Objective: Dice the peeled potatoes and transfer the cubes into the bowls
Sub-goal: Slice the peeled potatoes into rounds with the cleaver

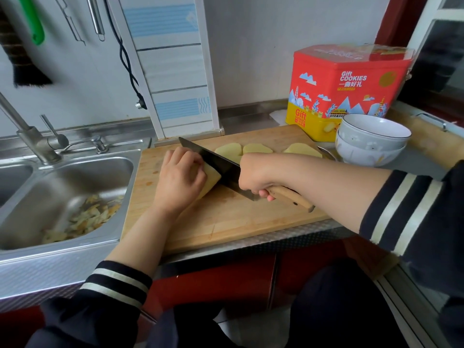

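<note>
1. My left hand [179, 178] lies curled over a peeled potato piece [210, 180] near the middle of the wooden cutting board [226, 222], fingers bent round its top and pressing it down.
2. My right hand [253, 174] is wrapped tight round the wooden handle of the knife [221, 164], fingers closed under it.
3. The dark blade runs from far left to near right, its flat side against the cut face of the potato I am holding, its edge down at the board.
4. Three more peeled potato halves [256, 148] lie in a row along the far side of the board, beyond the blade.
5. Two white bowls [371, 139] are stacked just off the board's far right corner, in front of a red and yellow cookie tin [346, 89].
6. Left of the board is the steel sink [62, 177], with potato peelings [88, 217] in its basin.
</note>
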`<state>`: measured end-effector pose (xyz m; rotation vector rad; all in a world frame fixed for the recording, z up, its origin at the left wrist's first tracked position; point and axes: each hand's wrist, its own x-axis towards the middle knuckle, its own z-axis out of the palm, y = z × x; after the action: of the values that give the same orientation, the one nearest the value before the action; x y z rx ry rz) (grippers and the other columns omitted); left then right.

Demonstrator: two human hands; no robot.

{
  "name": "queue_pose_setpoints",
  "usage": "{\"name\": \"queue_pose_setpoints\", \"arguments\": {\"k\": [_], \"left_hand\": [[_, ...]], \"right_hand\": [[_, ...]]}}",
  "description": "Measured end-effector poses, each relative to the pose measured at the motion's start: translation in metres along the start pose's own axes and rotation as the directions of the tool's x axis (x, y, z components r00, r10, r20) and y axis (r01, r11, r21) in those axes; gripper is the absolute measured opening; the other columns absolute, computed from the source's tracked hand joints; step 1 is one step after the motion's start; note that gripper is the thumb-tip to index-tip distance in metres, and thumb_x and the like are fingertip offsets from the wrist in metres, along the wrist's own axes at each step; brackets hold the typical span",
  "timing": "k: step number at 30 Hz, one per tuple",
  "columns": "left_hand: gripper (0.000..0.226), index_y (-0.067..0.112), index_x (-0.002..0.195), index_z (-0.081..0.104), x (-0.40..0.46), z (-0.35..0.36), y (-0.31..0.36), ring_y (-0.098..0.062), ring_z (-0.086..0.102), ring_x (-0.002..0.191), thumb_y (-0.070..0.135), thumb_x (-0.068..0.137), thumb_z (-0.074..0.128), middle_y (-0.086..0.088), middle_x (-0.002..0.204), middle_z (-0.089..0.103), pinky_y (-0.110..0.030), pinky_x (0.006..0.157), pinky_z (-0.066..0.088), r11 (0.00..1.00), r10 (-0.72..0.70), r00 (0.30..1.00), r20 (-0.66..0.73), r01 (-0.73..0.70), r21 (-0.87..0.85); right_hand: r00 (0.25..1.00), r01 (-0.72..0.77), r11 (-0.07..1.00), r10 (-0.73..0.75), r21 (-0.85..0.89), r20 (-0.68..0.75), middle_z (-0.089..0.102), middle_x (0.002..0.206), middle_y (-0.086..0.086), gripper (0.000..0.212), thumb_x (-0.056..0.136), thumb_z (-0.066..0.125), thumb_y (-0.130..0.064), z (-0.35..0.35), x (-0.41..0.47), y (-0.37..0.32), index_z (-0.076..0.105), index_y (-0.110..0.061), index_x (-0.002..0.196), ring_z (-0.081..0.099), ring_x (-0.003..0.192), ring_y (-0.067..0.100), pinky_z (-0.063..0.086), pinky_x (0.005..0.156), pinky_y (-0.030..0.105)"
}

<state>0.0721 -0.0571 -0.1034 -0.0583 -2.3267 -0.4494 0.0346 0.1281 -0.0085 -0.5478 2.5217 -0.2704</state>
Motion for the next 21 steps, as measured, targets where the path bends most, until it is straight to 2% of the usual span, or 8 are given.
{"name": "queue_pose_setpoints", "arguments": {"k": [3, 6, 11, 13, 15, 16, 18, 21], "left_hand": [[0.026, 0.009, 0.094, 0.062, -0.001, -0.002, 0.003, -0.020, 0.044, 0.093, 0.029, 0.085, 0.047, -0.004, 0.100, 0.056, -0.024, 0.081, 0.031, 1.000, 0.000, 1.000, 0.015, 0.000, 0.009], [0.027, 0.010, 0.096, 0.061, -0.002, -0.003, 0.003, -0.021, 0.045, 0.096, 0.031, 0.087, 0.047, -0.004, 0.103, 0.055, -0.026, 0.082, 0.033, 1.000, -0.006, 0.999, 0.038, 0.005, 0.023], [0.020, 0.013, 0.104, 0.054, -0.001, -0.006, 0.011, -0.013, 0.041, 0.094, 0.024, 0.090, 0.062, 0.004, 0.099, 0.051, -0.027, 0.080, 0.038, 0.995, -0.098, 0.994, 0.047, 0.099, -0.026], [0.019, 0.017, 0.103, 0.050, 0.002, -0.010, 0.014, -0.012, 0.044, 0.091, 0.031, 0.093, 0.059, 0.004, 0.097, 0.052, -0.023, 0.076, 0.038, 0.967, -0.199, 0.979, 0.046, 0.204, -0.155], [0.015, 0.017, 0.102, 0.048, 0.008, -0.015, 0.016, -0.015, 0.051, 0.089, 0.031, 0.097, 0.046, 0.001, 0.096, 0.057, -0.027, 0.077, 0.041, 0.888, -0.324, 0.946, 0.033, 0.316, -0.333], [0.013, 0.016, 0.102, 0.048, 0.012, -0.017, 0.018, -0.015, 0.053, 0.090, 0.026, 0.098, 0.041, 0.000, 0.097, 0.058, -0.030, 0.079, 0.043, 0.849, -0.380, 0.925, 0.019, 0.357, -0.389], [0.011, 0.015, 0.101, 0.048, 0.020, -0.021, 0.024, -0.008, 0.054, 0.088, 0.017, 0.098, 0.038, 0.000, 0.097, 0.058, -0.026, 0.081, 0.042, 0.810, -0.459, 0.887, -0.050, 0.395, -0.433], [0.006, 0.017, 0.102, 0.049, 0.038, -0.029, 0.039, 0.006, 0.051, 0.079, 0.015, 0.099, 0.044, 0.006, 0.094, 0.057, -0.011, 0.072, 0.038, 0.799, -0.504, 0.854, -0.131, 0.403, -0.447]], "right_hand": [[0.999, 0.009, 0.986, -0.001, 0.164, -0.046, 0.049, 0.061, 0.010, 0.014, 0.093, 0.046, -0.007, -0.001, 0.004, 0.011, 0.056, 0.001, 0.085, 0.039, 0.041, 0.016, 0.043, 0.043, 0.023], [0.994, 0.037, 0.980, -0.015, 0.197, -0.109, 0.052, 0.063, 0.010, 0.011, 0.092, 0.049, -0.010, -0.001, 0.003, 0.028, 0.054, -0.001, 0.088, 0.041, 0.044, 0.017, 0.044, 0.046, 0.023], [0.963, 0.107, 0.993, -0.090, 0.053, -0.254, 0.060, 0.069, 0.011, 0.013, 0.094, 0.050, -0.019, -0.005, -0.009, 0.066, 0.052, -0.010, 0.085, 0.052, 0.048, 0.022, 0.046, 0.046, 0.024], [0.933, 0.138, 0.987, -0.158, -0.084, -0.322, 0.062, 0.071, 0.007, 0.019, 0.096, 0.051, -0.028, -0.008, -0.017, 0.081, 0.053, -0.016, 0.081, 0.058, 0.049, 0.021, 0.041, 0.047, 0.022], [0.888, 0.169, 0.961, -0.244, -0.217, -0.389, 0.059, 0.073, 0.000, 0.025, 0.096, 0.052, -0.037, -0.008, -0.023, 0.094, 0.050, -0.022, 0.075, 0.057, 0.063, 0.021, 0.035, 0.050, 0.025], [0.861, 0.181, 0.944, -0.288, -0.276, -0.419, 0.057, 0.074, -0.003, 0.025, 0.096, 0.051, -0.041, -0.007, -0.025, 0.100, 0.054, -0.022, 0.080, 0.055, 0.070, 0.021, 0.034, 0.052, 0.027], [0.812, 0.173, 0.910, -0.348, -0.376, -0.469, 0.060, 0.083, -0.005, 0.025, 0.097, 0.049, -0.046, -0.005, -0.028, 0.112, 0.059, -0.025, 0.107, 0.055, 0.080, 0.021, 0.036, 0.056, 0.029], [0.761, 0.159, 0.862, -0.418, -0.482, -0.497, 0.068, 0.102, -0.004, 0.036, 0.099, 0.043, -0.047, 0.002, -0.028, 0.133, 0.046, -0.034, 0.133, 0.062, 0.090, 0.024, 0.035, 0.059, 0.030]]}}
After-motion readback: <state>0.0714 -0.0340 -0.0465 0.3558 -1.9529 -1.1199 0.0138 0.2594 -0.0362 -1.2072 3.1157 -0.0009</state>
